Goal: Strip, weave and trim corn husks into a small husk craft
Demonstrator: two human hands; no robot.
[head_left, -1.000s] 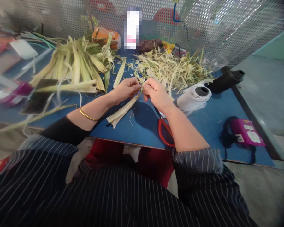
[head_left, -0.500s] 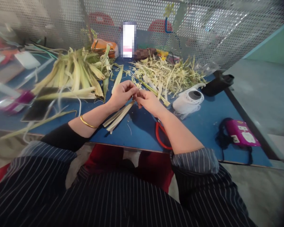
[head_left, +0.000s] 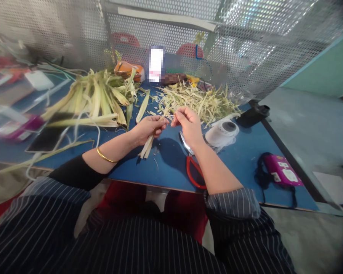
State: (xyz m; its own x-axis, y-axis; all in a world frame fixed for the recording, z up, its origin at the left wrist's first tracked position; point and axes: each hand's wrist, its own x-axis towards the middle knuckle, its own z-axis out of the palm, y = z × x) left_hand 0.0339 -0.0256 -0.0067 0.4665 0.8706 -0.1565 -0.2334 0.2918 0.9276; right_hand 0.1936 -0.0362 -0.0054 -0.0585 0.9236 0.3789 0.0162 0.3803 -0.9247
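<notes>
My left hand (head_left: 148, 129) is closed around a pale dried corn husk (head_left: 146, 147), whose split lower end hangs below the fingers. Close by on the right, my right hand (head_left: 187, 123) pinches a thin white thread (head_left: 171, 115) that spans the small gap between the hands. Red-handled scissors (head_left: 194, 173) lie under my right forearm, blades partly showing. A cone of white thread (head_left: 221, 133) stands just right of that hand. Behind the hands spreads a heap of shredded husk strips (head_left: 200, 101).
Whole husks (head_left: 95, 95) are piled at the left on the blue table (head_left: 171, 171). A purple box with a black cord (head_left: 282, 171) and a black cylinder (head_left: 253, 115) are at the right. A lit phone (head_left: 156, 64) leans near the perforated metal screen (head_left: 165, 32).
My hands have drawn slightly apart, and the thread between them now shows. The husk now hangs more steeply from my left hand. The view has tilted up a little.
</notes>
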